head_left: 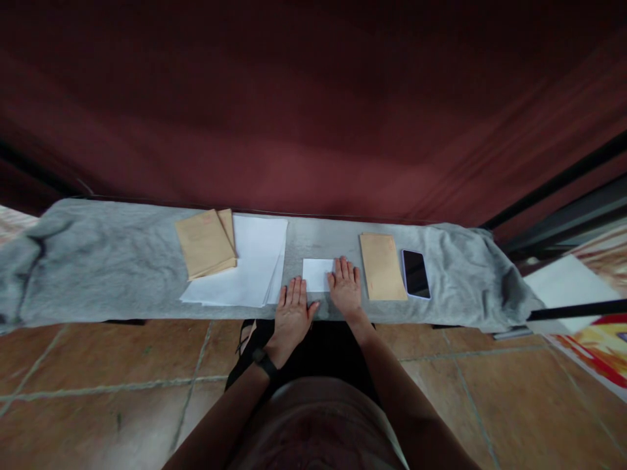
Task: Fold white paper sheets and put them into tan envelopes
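Observation:
A small white folded sheet of paper (317,274) lies flat on the grey cloth between my hands. My right hand (346,287) rests on its right edge, palm down with the fingers stretched out. Beside its lower left corner, my left hand (292,313) lies flat on the cloth, thumb spread toward the paper. Neither hand grips anything. To the right of my right hand is a brown envelope (383,266). White sheets of paper (255,254) are stacked left of my left hand, partly under a pile of brown envelopes (204,243).
A phone (416,274) with a pale purple case lies right of the single envelope. The grey cloth (117,261) covers a long narrow table and is wrinkled at both ends. A dark red panel (313,170) rises behind it. Tiled floor (161,352) shows below.

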{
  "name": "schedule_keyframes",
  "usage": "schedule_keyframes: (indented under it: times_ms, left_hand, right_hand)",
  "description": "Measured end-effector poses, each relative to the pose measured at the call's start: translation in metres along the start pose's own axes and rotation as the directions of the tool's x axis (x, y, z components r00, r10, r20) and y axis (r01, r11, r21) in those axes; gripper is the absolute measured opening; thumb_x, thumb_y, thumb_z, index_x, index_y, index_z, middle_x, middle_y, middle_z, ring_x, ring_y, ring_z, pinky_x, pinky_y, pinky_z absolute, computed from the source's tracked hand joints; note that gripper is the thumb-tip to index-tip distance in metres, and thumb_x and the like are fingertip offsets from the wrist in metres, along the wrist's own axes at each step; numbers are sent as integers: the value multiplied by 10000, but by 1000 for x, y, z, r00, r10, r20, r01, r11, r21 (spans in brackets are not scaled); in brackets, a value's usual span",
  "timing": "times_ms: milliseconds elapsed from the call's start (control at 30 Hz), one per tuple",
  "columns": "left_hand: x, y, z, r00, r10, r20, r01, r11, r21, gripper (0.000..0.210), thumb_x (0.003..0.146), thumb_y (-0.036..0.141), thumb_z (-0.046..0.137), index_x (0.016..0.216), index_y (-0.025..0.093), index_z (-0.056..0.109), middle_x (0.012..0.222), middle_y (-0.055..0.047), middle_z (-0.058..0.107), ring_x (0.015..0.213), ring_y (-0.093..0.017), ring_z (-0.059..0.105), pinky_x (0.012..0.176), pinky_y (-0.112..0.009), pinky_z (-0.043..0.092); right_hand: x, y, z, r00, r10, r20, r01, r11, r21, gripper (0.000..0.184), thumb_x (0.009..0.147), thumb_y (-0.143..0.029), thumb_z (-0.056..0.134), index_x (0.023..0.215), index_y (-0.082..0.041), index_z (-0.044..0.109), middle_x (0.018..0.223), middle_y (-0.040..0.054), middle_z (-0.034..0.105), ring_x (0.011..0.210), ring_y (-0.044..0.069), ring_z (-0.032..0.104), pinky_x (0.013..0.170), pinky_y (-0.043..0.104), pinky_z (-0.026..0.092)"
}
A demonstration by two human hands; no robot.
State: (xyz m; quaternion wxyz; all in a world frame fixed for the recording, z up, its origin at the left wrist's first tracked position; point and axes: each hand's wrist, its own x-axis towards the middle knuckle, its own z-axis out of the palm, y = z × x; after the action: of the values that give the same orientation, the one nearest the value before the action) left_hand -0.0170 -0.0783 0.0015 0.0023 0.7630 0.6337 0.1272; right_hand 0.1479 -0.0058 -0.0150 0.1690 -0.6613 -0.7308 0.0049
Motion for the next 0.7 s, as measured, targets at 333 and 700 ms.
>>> schedule_keyframes:
  times_ms: [333,700]
  left_hand:
    - [25,-35,-49,987,-110,-117,105,994,-42,593,1009,430,380,1542,173,357,1677,-108,144,1556,-280,57,1250,-536,157]
    - [60,-100,-20,932,-359,-46,359,933,-24,644,1001,455,365,1502,53,395,1598,-270,296,1514,-378,223,1195,-573,230]
  right_hand:
    - [-1,0,1,1000,-2,-18,2,1000,4,549,1058,-367,333,1533,-96,375,1578,191,381,1465,301,347,1187,535,226]
    - [-2,1,3,1000,-3,-20,3,1000,3,557,1058,-376,339,1534,-88,371,1586,182,371,1470,299,335,1194,523,218]
